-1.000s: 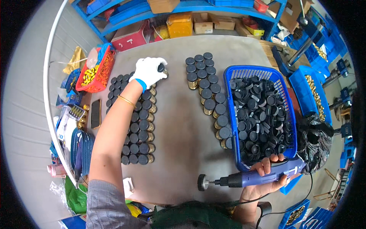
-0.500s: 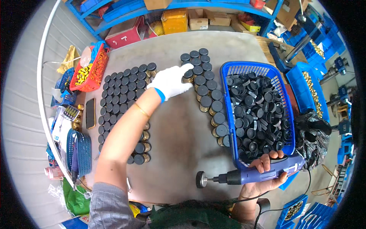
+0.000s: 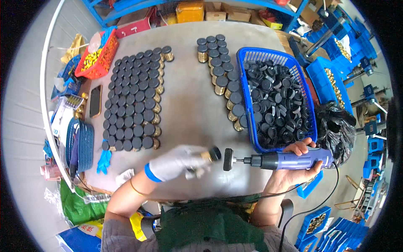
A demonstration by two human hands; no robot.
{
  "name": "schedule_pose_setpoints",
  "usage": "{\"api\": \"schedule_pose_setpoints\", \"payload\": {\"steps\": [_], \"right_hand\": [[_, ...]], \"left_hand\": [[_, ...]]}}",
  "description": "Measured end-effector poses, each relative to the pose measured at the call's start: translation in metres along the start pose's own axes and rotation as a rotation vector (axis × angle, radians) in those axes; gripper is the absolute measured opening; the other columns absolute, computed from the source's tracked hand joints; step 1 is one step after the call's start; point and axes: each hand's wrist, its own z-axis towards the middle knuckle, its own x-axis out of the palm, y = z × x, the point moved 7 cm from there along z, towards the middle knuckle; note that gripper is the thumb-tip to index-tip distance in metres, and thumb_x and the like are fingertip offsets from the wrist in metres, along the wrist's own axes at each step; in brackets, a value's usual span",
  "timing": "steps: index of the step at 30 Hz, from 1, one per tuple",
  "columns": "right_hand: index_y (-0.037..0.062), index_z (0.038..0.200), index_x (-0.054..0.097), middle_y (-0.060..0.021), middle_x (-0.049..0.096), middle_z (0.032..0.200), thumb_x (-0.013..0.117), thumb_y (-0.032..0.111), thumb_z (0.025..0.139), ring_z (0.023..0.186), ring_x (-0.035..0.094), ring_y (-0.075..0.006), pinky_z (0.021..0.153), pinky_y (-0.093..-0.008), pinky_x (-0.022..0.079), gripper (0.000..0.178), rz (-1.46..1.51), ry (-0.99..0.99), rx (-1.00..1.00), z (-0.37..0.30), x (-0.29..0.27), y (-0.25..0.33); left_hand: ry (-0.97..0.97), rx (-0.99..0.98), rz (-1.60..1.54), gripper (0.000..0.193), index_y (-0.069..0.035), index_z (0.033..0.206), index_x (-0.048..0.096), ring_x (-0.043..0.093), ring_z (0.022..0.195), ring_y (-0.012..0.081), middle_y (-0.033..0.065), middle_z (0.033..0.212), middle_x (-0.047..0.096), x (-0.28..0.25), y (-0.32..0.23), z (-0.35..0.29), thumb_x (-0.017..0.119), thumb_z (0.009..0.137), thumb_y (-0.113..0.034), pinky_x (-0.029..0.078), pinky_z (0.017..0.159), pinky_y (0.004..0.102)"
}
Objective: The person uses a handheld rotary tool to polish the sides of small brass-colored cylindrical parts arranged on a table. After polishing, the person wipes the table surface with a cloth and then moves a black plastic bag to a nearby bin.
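Note:
My left hand [image 3: 174, 164], in a white glove, is closed round a small brass cylinder with a black cap [image 3: 215, 153]; motion blurs its fingers. The capped end faces the black round head [image 3: 228, 159] of a purple electric screwdriver [image 3: 279, 161], with a small gap between them. Bare, my right hand [image 3: 287, 177] grips the screwdriver's body from below, fingers wrapped over it. Beyond my hands stand a wide block of black-capped brass cylinders [image 3: 133, 97] on the left and a narrower slanting group [image 3: 223, 67] on the right.
A blue basket [image 3: 253, 134] of loose black caps stands beside the right group. A phone [image 3: 95, 101] and a red basket [image 3: 110, 52] lie toward the left edge of the table [image 3: 184, 96]. The screwdriver's cable [image 3: 336, 185] hangs at right. A black plastic bag [image 3: 336, 130] adjoins the basket.
My left hand has come back from the right group toward me and now holds a capped brass cylinder near the screwdriver's head. The whole table sits higher in view.

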Motion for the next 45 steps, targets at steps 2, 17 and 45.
{"api": "schedule_pose_setpoints", "payload": {"steps": [2,17,45], "right_hand": [[0.0022,0.106,0.047,-0.0126,0.055,0.101,0.065,0.035,0.078,0.073,0.05,-0.0169,0.065,-0.0282,0.045,0.046,-0.007,0.032,0.089,-0.006,0.0,-0.006],[0.0055,0.107,0.048,-0.0083,0.055,0.096,0.064,0.033,0.076,0.076,0.053,-0.0186,0.066,-0.0295,0.045,0.044,-0.114,0.103,0.061,-0.033,0.002,0.0],[0.0051,0.102,0.047,-0.0063,0.051,0.092,0.065,0.034,0.075,0.073,0.049,-0.0167,0.067,-0.0298,0.044,0.043,-0.099,0.12,0.048,-0.021,-0.008,-0.002]], "left_hand": [[0.008,-0.013,0.627,0.033,-0.005,0.097,0.063,0.054,0.061,0.0104,0.0,0.07,0.06,0.028,-0.001,-0.004,0.069,0.078,-0.031,0.045,0.055,0.0279],[-0.336,0.188,1.116,0.036,-0.01,0.076,0.063,0.06,0.068,0.0346,0.0125,0.067,0.06,0.041,0.004,-0.001,0.067,0.07,-0.045,0.048,0.064,0.0431],[-0.295,0.181,1.267,0.032,-0.01,0.077,0.061,0.061,0.072,0.0346,0.014,0.074,0.063,0.041,-0.015,0.007,0.063,0.072,-0.041,0.048,0.064,0.0435]]}}
